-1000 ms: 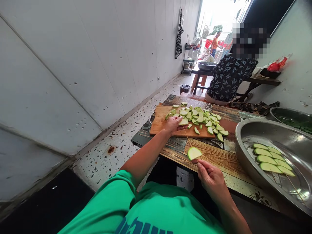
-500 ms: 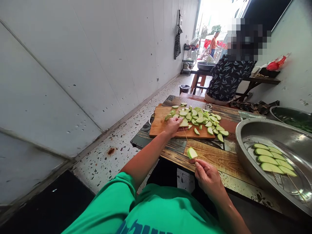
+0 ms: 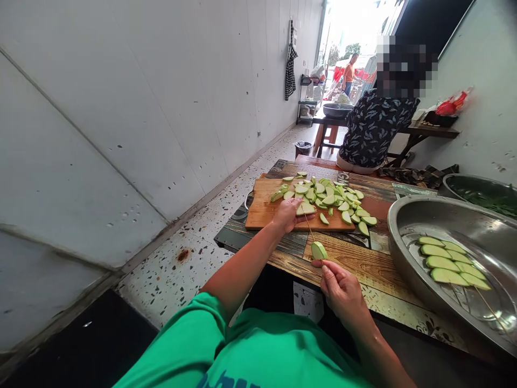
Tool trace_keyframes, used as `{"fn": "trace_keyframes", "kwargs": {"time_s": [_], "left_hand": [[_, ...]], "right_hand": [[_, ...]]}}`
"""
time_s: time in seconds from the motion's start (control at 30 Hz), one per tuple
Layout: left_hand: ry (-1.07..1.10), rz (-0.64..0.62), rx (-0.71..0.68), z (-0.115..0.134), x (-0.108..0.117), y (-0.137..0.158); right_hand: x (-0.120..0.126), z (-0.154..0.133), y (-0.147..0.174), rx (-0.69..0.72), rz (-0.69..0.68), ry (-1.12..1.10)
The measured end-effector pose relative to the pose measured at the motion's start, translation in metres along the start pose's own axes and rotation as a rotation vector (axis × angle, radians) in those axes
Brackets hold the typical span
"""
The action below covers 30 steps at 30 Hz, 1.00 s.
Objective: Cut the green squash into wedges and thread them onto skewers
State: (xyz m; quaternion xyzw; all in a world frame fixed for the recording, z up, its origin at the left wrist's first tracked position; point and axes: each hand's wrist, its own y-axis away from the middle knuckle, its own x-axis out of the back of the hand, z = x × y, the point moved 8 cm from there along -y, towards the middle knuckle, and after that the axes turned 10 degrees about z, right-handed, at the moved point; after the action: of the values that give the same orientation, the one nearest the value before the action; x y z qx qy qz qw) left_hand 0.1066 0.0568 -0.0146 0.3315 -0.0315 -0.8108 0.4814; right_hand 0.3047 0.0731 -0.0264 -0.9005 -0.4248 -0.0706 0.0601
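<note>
My right hand (image 3: 342, 285) is closed on the lower end of a thin wooden skewer (image 3: 309, 229). One green-skinned, pale slice (image 3: 319, 250), like zucchini, is threaded on it just above my fingers. My left hand (image 3: 287, 214) holds another zucchini slice (image 3: 306, 208) between thumb and fingers, over the near edge of the wooden cutting board (image 3: 262, 207). The skewer's far tip meets that slice; whether it has gone in, I cannot tell. A heap of cut slices (image 3: 329, 196) covers the board's right part and spills onto the table.
A large steel basin (image 3: 398, 221) at the right holds skewered slices (image 3: 444, 262). Behind it stands another basin with greens (image 3: 484, 195). The patterned wooden table (image 3: 355, 253) lies before me. A person in a dark leaf-print top (image 3: 369, 129) sits beyond it, facing away.
The left hand's slice has turned its flat face more into view, at the skewer's tip. Both hands stay nearly in place. The camera view has shifted slightly.
</note>
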Motion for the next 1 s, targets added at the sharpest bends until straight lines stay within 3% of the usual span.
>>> {"fn": "trace_keyframes", "kwargs": {"time_s": [0.23,0.3,0.5,0.83,1.0], "left_hand": [[0.235,-0.269,0.266,-0.008,-0.020,0.020],[0.314,-0.297,0.293,-0.012,-0.025,0.024],[0.389,-0.247,0.131,-0.011,-0.027,0.032],[0.310,-0.129,0.112,-0.009,-0.016,0.028],[0.333,0.024,0.104,-0.014,-0.005,0.019]], "right_hand": [[-0.001,0.000,0.003,-0.140,-0.036,-0.132],[-0.005,-0.001,0.006,-0.190,-0.053,-0.217],[-0.010,0.001,0.011,-0.231,-0.074,-0.319],[-0.007,-0.004,0.008,-0.166,-0.102,-0.173],[-0.007,-0.007,0.009,-0.113,-0.102,-0.075]]}}
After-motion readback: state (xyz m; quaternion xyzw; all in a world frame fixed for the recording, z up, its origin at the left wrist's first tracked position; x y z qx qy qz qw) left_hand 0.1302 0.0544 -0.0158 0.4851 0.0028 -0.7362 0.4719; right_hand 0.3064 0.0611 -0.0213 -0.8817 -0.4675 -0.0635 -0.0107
